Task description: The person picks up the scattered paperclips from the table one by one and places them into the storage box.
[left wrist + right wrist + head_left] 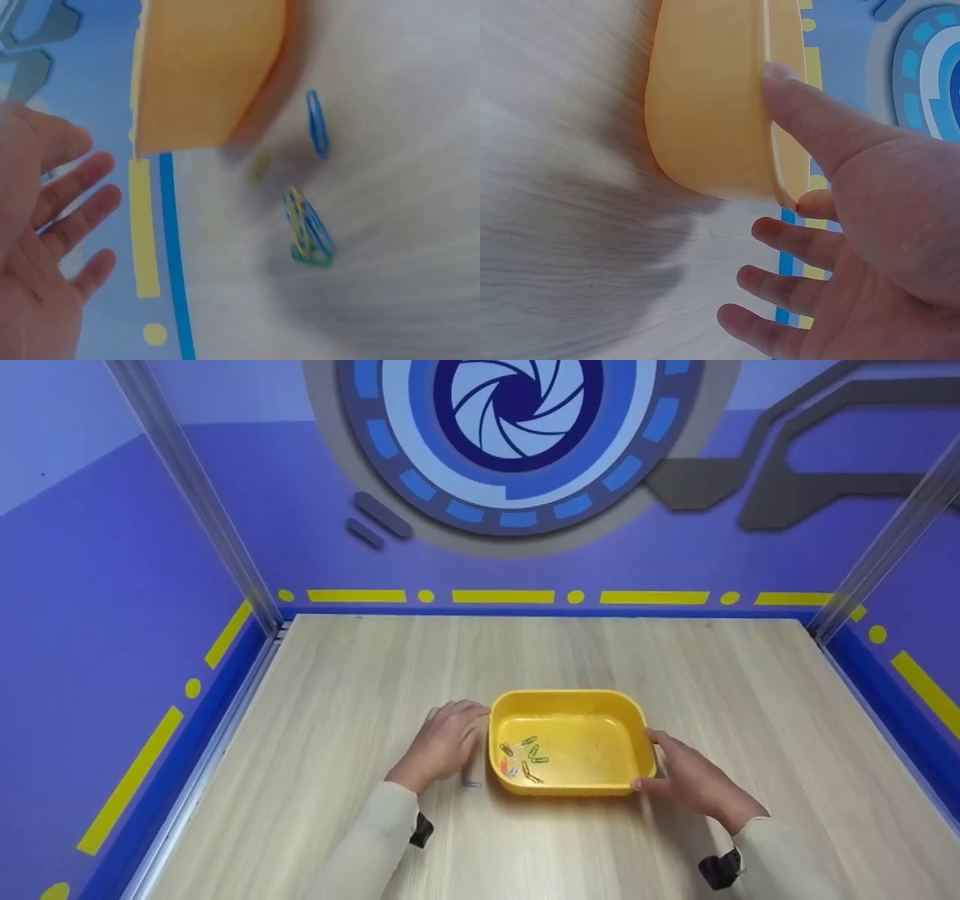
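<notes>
A yellow plastic tray (592,791) stands on the table, with several coloured paper clips (534,751) gathered at the left of its floor. My left hand (441,741) hovers by the tray's left side, its loosely bent fingers holding nothing; one fingertip comes close to the rim, contact unclear. Beneath it on the tabletop lie a blue paper clip (318,124) and a small cluster of blue, yellow and green paper clips (306,227). My right hand (694,776) holds the tray's near right corner, thumb on the front rim and index finger at the right side; the other fingers spread free.
The pale wooden table (375,660) extends around the tray. Blue printed panels (225,510) enclose it at the back and both sides, with metal posts at the rear corners. Black wrist cameras (421,831) are strapped over light sleeves.
</notes>
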`<action>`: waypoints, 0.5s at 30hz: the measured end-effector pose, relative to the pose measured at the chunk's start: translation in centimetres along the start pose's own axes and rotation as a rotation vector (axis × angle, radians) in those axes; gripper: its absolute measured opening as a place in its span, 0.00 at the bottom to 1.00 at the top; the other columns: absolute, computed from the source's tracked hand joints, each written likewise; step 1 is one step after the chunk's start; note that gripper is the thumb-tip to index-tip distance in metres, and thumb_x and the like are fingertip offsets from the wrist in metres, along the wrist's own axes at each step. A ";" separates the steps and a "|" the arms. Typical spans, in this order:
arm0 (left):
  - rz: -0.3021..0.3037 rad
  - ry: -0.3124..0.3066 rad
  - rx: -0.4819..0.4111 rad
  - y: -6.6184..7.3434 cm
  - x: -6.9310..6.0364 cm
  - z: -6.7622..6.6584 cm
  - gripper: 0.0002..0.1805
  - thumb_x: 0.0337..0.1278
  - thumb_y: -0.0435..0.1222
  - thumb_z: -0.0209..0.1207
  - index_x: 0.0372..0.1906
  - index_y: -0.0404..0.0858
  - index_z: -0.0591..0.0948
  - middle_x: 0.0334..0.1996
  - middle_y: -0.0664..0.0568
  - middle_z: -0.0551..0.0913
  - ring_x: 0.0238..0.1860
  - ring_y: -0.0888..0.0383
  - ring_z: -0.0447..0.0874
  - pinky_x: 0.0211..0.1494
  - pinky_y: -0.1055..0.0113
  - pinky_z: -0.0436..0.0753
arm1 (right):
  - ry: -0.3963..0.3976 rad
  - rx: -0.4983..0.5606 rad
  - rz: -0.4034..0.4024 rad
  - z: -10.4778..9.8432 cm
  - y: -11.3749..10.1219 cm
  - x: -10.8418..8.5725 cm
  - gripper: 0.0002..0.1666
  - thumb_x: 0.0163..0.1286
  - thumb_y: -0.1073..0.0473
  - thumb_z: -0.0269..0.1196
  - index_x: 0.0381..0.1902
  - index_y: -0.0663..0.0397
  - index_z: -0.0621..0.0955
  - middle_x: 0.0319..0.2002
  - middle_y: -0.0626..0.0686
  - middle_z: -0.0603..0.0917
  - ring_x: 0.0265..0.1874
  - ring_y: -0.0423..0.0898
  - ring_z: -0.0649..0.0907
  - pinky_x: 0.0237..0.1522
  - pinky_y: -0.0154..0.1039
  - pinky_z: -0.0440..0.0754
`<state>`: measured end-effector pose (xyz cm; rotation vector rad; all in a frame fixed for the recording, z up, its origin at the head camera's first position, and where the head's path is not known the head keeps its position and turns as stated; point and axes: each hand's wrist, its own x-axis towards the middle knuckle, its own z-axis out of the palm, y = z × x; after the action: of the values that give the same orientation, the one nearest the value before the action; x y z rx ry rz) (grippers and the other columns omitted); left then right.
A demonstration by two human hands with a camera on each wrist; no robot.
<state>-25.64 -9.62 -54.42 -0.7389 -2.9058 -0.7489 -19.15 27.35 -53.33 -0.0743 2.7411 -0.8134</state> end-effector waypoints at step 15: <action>0.082 -0.184 0.137 -2.8 -0.4 2.1 0.14 0.64 0.33 0.56 0.51 0.47 0.84 0.54 0.55 0.83 0.56 0.53 0.78 0.58 0.52 0.73 | 0.033 0.008 0.005 0.1 0.0 -0.1 0.53 0.56 0.42 0.71 0.72 0.57 0.60 0.68 0.65 0.69 0.67 0.64 0.68 0.66 0.63 0.63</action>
<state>-26.44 -10.93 -57.53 -0.9507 -3.0268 -0.4917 -19.01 27.29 -53.38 -0.0535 2.7675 -0.8312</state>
